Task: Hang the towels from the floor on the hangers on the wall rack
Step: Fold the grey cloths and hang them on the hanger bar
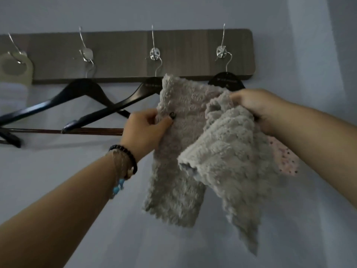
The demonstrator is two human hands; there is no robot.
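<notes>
A: Entry, fingers first. The left hand (pixel 146 126) pinches the grey towel (pixel 195 147), thumb on the front face at the left edge, the other fingers curled behind. The right hand (pixel 257 107) clenches a bunched fold of the same towel near its top; which fingers bear the load cannot be told, the fabric covers them.

B: Where does the towel sit on the frame?

A: Centre, trailing toward 5 o'clock. One panel hangs flat under the left hand, a second drapes loose under the right. It overlaps the middle hanger (pixel 116 105), whose hook is on the wall rack (pixel 135 55) at 12 o'clock. Whether it is over the bar or only in front of it cannot be told.

B: Anything behind it?

A: A pink speckled cloth (pixel 286 159) shows at 3 o'clock, below the right hanger (pixel 226 80). Another empty hanger (pixel 63 97) hangs at 10 o'clock.

B: Risks?

A: Judgement only. The drape looks uneven; if the right hand lets go with the heavier fold on one side, the towel could slide off. A tug by the left could tilt the hanger or lift its hook off. The bunching may also snag the pink cloth.
</notes>
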